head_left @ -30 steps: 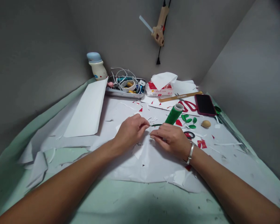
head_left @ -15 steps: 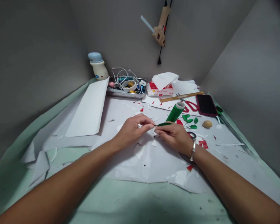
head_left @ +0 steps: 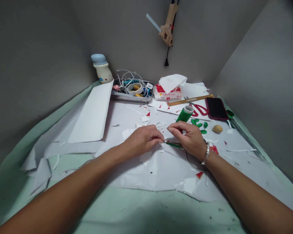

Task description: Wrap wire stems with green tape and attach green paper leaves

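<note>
While the left hand (head_left: 143, 140) pinches a rightward green strip (head_left: 174, 145), the right hand (head_left: 187, 136) hovers.

Narrow dark-green strip (head_left: 174, 145), slanting, one end at left hand (head_left: 143, 141) fingertips.

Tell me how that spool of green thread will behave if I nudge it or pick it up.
The spool of green thread is slim and round, so it would probably tip and then roll if nudged, especially over the paper scraps. Its pale core end looks rigid, so it likely feels firm. It is probably light for its size.
</note>
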Motion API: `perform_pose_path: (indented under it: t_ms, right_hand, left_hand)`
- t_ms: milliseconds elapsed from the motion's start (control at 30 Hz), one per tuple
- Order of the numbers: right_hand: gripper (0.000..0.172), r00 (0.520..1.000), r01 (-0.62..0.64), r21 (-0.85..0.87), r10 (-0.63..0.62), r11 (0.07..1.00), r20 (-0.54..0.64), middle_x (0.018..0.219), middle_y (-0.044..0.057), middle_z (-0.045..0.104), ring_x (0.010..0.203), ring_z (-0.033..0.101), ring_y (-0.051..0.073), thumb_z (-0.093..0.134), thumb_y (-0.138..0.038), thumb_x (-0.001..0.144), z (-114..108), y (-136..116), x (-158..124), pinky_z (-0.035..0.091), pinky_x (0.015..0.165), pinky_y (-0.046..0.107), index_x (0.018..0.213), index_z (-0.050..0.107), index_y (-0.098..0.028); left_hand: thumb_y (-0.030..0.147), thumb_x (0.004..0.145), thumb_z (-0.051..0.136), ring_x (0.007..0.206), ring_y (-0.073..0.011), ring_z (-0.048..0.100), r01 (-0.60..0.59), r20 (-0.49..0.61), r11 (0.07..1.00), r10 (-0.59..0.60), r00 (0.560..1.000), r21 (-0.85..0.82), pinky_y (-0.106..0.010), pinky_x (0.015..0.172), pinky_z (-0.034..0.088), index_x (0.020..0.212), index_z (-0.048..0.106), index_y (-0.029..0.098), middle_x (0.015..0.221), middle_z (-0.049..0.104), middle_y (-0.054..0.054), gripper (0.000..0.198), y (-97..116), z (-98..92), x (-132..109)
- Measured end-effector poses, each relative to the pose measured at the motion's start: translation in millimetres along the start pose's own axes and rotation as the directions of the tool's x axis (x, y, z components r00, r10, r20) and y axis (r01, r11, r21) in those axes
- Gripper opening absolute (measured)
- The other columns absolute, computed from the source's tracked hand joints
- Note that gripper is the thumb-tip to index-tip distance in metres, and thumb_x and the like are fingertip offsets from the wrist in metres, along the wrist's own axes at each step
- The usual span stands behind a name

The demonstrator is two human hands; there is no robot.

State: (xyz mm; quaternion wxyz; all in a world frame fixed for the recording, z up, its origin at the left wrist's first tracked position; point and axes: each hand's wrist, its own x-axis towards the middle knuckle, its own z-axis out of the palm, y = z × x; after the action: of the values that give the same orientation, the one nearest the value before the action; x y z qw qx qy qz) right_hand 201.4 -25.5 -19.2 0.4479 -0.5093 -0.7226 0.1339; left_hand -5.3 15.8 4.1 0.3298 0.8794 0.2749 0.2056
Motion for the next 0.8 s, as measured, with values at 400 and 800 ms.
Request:
perform_pose_path:
  t_ms: [400, 800]
  right_hand:
    - [0.017, 0.919, 0.354, -0.166, -0.310, 0.920, 0.243, 0.070, 0.004, 0.066, 0.068, 0.054, 0.016, 0.054, -0.023, 0.092, 10.9, -14.4, -10.8, 0.044, 0.066, 0.029, 0.090, 0.071, -0.019]
    - [0.012, 0.995, -0.069, 0.052, 0.065, 0.996, 0.069, 0.077, 0.002, 0.071, 0.067, 0.062, 0.014, 0.062, -0.026, 0.087, 1.8, 3.4, -0.8, 0.048, 0.063, 0.025, 0.083, 0.071, -0.020]
  left_hand:
    - [0.020, 0.088, 0.055, 0.080, -0.0166, 0.059, 0.140, -0.306, 0.985, -0.103, 0.946, 0.100, -0.031, 0.078, 0.045, 0.087, 0.070, 0.017, 0.086, 0.065, -0.004, 0.015, -4.2, 1.5, 0.1]
    - [0.022, 0.086, 0.058, 0.085, -0.0150, 0.061, 0.026, -0.059, 0.988, -0.035, 0.998, -0.152, -0.030, 0.083, 0.046, 0.087, 0.071, 0.021, 0.087, 0.066, -0.002, 0.014, 3.6, -2.8, -1.0]
